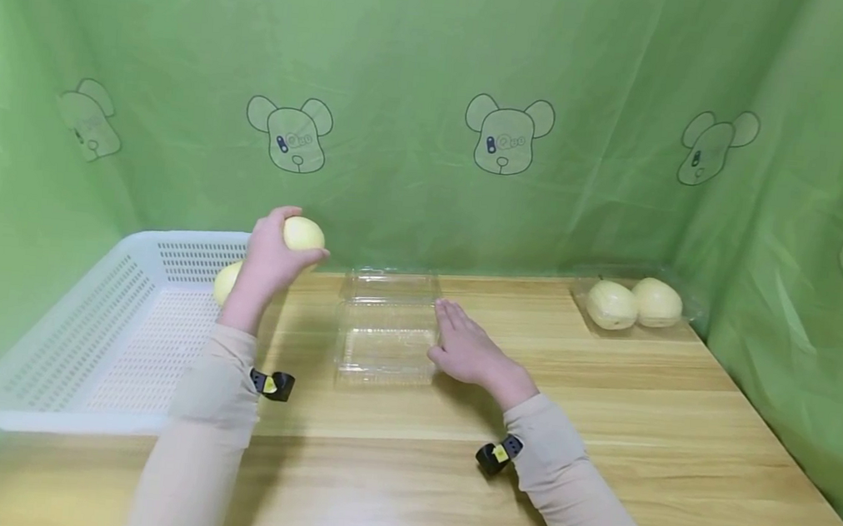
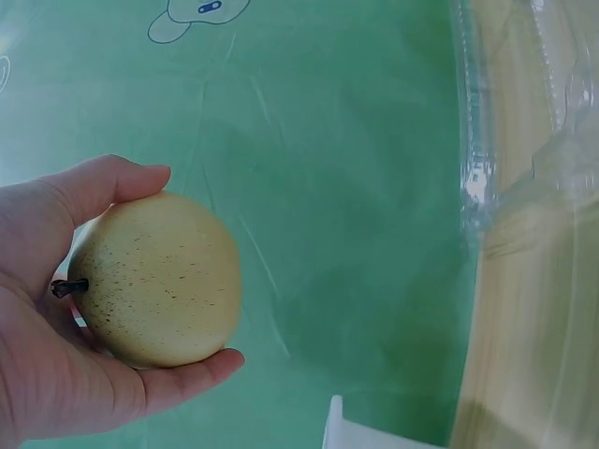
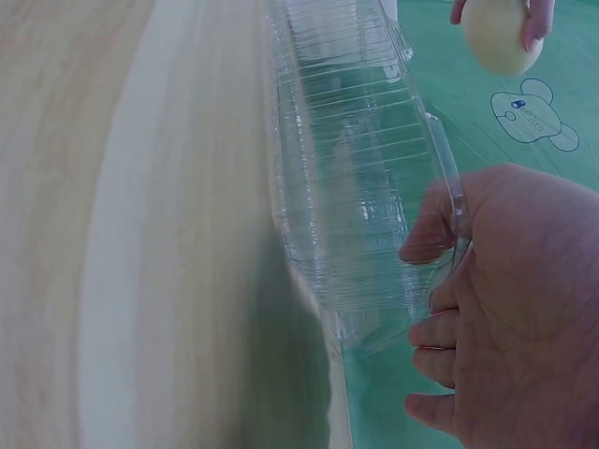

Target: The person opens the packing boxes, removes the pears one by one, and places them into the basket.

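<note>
A pale yellow pear (image 2: 159, 281) with a short dark stem is held in my left hand (image 1: 272, 254), thumb and fingers round its sides. The left hand is raised near the right rim of a white basket (image 1: 70, 412). Before me on the table lies an unfolded clear plastic clamshell box (image 1: 388, 335) with no fruit in it. My right hand (image 1: 468, 346) is at the box's right side; in the right wrist view its thumb lies over the rim and the other fingers stay outside, pinching the wall.
Another pear (image 1: 226, 281) is in the basket, partly hidden by my left arm. At the back right, a clear box (image 1: 622, 331) holds two pears (image 1: 632, 302). Green curtains (image 1: 409, 61) with bear-head prints enclose the wooden table (image 1: 387, 486).
</note>
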`<state>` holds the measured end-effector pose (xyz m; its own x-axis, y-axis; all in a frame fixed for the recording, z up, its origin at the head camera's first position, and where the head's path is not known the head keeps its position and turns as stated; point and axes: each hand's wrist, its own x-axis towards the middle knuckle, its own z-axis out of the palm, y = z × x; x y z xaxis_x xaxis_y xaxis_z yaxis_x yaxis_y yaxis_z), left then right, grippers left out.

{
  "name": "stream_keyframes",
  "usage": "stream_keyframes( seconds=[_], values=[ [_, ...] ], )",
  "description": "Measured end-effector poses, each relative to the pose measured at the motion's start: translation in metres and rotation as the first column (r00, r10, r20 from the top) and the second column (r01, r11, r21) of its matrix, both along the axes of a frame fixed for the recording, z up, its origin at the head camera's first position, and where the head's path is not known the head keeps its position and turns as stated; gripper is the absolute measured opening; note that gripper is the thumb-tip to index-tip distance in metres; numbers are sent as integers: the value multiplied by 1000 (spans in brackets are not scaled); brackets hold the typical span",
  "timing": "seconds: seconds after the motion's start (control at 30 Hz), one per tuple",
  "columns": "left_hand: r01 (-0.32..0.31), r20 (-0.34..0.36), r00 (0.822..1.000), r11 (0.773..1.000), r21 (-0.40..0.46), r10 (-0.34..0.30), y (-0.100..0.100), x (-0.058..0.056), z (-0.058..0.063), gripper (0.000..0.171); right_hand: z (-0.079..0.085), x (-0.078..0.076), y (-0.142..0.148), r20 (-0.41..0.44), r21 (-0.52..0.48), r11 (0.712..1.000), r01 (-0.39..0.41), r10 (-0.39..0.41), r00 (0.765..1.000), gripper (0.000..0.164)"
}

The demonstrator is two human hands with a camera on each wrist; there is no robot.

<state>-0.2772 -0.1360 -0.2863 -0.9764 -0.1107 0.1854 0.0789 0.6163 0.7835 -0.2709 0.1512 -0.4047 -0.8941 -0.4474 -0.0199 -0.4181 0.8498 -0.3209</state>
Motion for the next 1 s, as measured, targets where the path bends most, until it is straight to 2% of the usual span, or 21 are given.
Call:
stream_keyframes(
  seconds=[0.5,1.0],
  values=[
    [-15,-23,1000,997,-77,13,-20,3,11,82,1,0,1,-6,2,1000,-6,6,1000,75],
    [-44,-24,999,983,-178,41,-45,2,26,83,4,3,-2,9,5,1000,0,0,1000,75]
  ],
)
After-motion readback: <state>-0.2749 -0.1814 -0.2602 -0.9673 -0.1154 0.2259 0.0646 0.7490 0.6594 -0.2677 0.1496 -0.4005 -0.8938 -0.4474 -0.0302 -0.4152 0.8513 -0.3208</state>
